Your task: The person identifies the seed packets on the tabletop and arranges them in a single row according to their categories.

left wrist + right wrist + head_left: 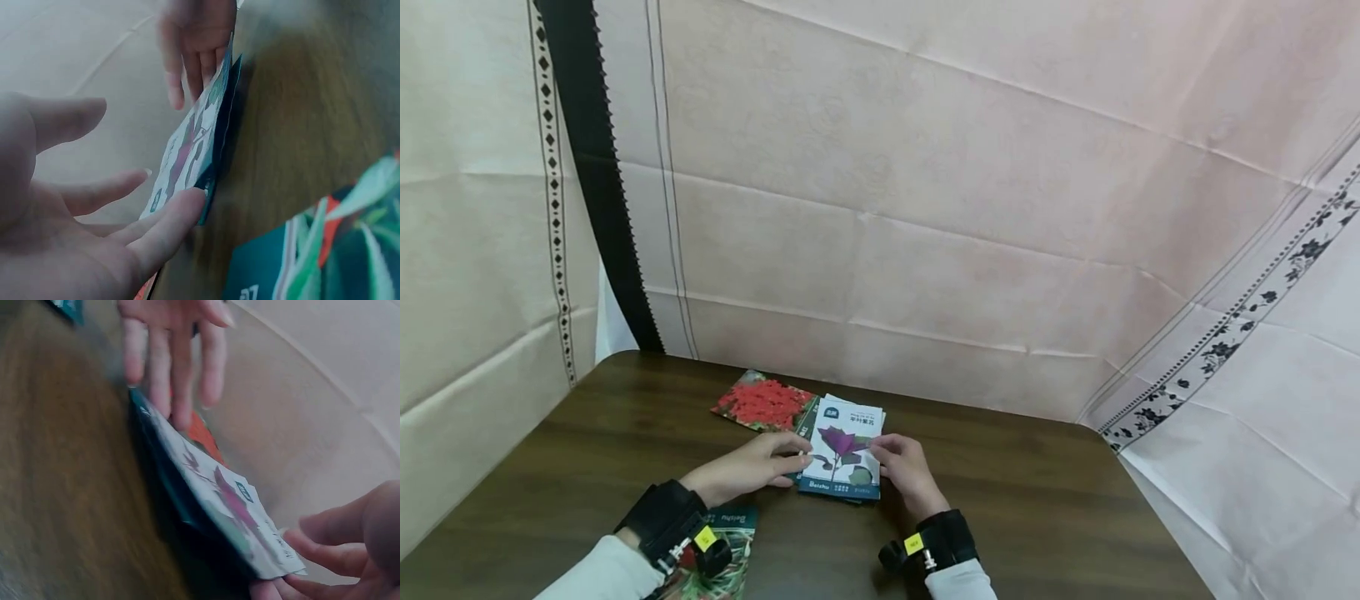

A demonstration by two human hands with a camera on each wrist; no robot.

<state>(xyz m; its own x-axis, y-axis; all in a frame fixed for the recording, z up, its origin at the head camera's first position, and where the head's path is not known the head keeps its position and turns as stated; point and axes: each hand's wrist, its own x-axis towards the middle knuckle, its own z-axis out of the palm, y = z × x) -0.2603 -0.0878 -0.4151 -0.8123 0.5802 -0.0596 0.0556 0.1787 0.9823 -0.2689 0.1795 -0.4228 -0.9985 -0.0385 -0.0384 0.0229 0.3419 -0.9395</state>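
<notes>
Closely flanked: purple-flower packet (842, 450) between two loose hands

The wooden table (1037, 500) fills the lower frame; the packet lies at lower centre, its long axis running up the frame. Neither hand is clearly nearer: the left hand (760, 462) meets its left edge, the right hand (910, 475) its right. Both palms face inward, fingers uncurled, no grip taken; the right thumb (325, 525) stands off the packet.

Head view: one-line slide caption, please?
A left hand and right hand flank a purple-flower packet at a brown table, with a red-flower packet just beyond.
</notes>
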